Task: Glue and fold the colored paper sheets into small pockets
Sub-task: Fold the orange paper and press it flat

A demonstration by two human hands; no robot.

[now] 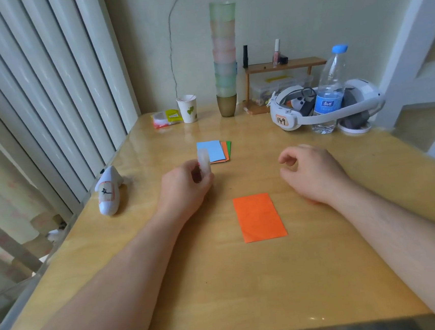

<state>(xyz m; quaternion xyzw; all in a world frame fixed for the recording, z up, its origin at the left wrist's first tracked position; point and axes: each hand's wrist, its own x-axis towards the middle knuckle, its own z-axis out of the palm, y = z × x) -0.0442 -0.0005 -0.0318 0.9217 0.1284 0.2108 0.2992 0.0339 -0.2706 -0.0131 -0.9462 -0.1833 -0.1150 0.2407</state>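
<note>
An orange paper sheet lies flat on the wooden table, between my two forearms. My left hand grips a pale translucent glue stick upright, left of and beyond the sheet. My right hand hovers to the right of the sheet with its fingers loosely curled and nothing in them. Just past the glue stick lies a small stack of colored sheets, blue on top with orange and green edges showing.
A white controller lies near the table's left edge. At the back stand a paper cup, a tall stack of plastic cups, a small wooden shelf, a water bottle and a white headset.
</note>
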